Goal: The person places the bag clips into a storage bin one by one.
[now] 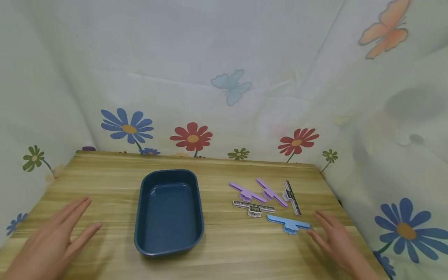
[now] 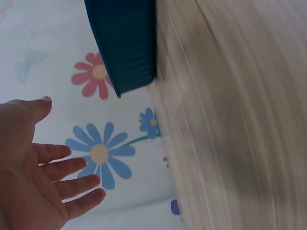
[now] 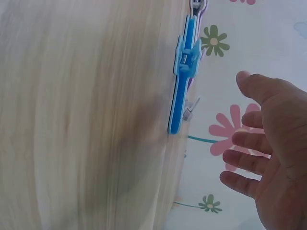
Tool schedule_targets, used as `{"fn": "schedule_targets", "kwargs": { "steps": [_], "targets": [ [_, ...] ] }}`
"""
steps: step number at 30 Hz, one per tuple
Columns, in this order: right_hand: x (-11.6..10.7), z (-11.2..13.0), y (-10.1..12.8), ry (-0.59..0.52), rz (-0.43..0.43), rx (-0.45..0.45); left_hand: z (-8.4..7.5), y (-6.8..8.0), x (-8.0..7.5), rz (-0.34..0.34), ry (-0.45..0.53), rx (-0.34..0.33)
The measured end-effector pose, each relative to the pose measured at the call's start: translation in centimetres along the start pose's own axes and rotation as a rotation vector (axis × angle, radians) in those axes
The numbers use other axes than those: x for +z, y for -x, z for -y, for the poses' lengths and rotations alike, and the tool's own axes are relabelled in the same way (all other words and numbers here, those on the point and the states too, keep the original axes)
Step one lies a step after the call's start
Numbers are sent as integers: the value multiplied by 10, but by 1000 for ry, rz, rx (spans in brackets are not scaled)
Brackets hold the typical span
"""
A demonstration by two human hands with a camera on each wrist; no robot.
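Several long bag clips lie on the table to the right of a dark blue tray [image 1: 169, 251]. Nearest me is a light blue clip [image 1: 289, 223], also seen as the blue clip [image 3: 180, 91] in the right wrist view. Behind it lie a black-and-white clip [image 1: 254, 207], a second black-and-white clip [image 1: 292, 198], a purple clip [image 1: 247, 192] and another purple clip [image 1: 272, 193]. My right hand [image 1: 334, 243] hovers beside the light blue clip, fingers extended and holding nothing. Left of the tray, my left hand [image 1: 52, 241] is held with thumb and fingers apart, nothing in it.
The wood-grain table [image 1: 231, 252] ends at a pale curtain [image 1: 182, 93] printed with flowers and butterflies, which stands behind and along both sides. A small purple object [image 1: 89, 148] shows at the table's back left edge. The tray has raised walls and rounded corners.
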State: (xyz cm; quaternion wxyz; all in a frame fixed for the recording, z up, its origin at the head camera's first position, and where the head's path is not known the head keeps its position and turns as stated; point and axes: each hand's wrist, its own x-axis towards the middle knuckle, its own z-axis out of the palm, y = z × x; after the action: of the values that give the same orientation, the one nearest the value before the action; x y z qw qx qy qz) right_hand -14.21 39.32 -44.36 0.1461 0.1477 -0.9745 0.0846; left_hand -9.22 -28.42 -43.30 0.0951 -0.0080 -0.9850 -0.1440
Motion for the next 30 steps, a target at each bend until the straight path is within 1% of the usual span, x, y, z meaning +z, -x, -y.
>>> {"fn": "schedule_targets", "kwargs": {
  "steps": [6, 8, 10, 12, 15, 19, 20, 22, 25, 30],
  "targets": [
    [0, 7, -7, 4, -51, -60, -21, -7, 6, 17, 150, -14],
    [0, 8, -9, 4, -49, -63, -28, -10, 9, 14, 197, -15],
    [0, 9, -10, -1, -32, -54, -35, -13, 10, 23, 231, -26],
    [1, 10, -12, -11, -13, -40, -41, -17, 11, 19, 269, -23],
    [2, 10, -14, -25, -2, -25, -49, -24, 13, -20, 337, 0],
    [6, 10, -22, -43, -37, -59, -55, -31, 17, -68, 416, 25],
    [6, 9, -24, -47, -48, -71, -57, -33, 19, -75, 423, 24],
    [8, 9, -28, -57, -66, -90, -60, -35, 22, -66, 434, 17],
    [8, 9, -36, -72, -62, -101, -63, -37, 26, -60, 441, 8],
    [8, 11, -52, -93, 2, -69, -64, -36, 33, -71, 446, 5]
  ]
}}
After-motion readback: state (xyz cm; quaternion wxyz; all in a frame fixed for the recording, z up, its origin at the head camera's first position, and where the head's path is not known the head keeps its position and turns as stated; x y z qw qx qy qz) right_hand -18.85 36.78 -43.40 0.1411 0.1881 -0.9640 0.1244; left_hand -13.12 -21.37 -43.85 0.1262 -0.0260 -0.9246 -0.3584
